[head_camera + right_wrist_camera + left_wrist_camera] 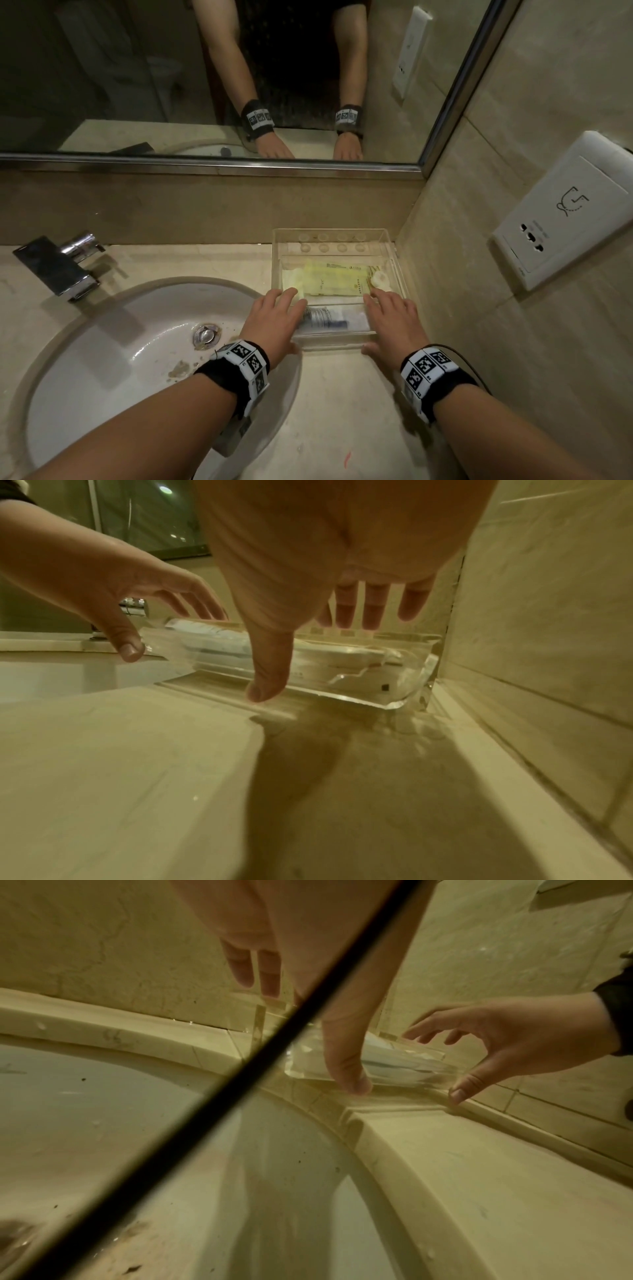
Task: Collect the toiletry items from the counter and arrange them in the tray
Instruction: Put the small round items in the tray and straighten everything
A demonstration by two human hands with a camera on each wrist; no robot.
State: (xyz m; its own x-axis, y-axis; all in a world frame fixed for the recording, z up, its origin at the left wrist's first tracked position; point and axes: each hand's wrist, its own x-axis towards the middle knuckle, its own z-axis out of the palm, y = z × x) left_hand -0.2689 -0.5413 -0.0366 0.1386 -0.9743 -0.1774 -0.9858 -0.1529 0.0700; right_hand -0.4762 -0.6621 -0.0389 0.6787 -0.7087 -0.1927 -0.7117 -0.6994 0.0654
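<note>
1. The clear tray point(399, 260) stands on the counter point(342, 411) in the corner where the backsplash meets the side wall, just right of the sink point(102, 342).
2. Inside the tray, a yellow sachet point(337, 282) lies flat in the middle section, with a small white item point(380, 279) at its right end. What that item is cannot be made out.
3. In the tray's nearest section lies a white tube with a dark cap point(325, 318); its left end is hidden under the left hand.
4. The tray's far section shows only faint round marks through the clear plastic.
5. The left hand point(274, 318) is spread wide over the tray's left edge, fingers straight, thumb down by the near left corner. Contact with the plastic is hard to judge.
6. The right hand point(390, 322) is likewise spread, fingers straight over the tray's right part, thumb near the front wall. It grips nothing.
7. Left of the tray, beyond the sink, a chrome faucet point(58, 267) stands. Right of the tray, a white socket plate point(561, 212) sits on the wall.
8. In the left wrist view a dark cable point(240, 1069) crosses the picture and cuts off part of the tray.
</note>
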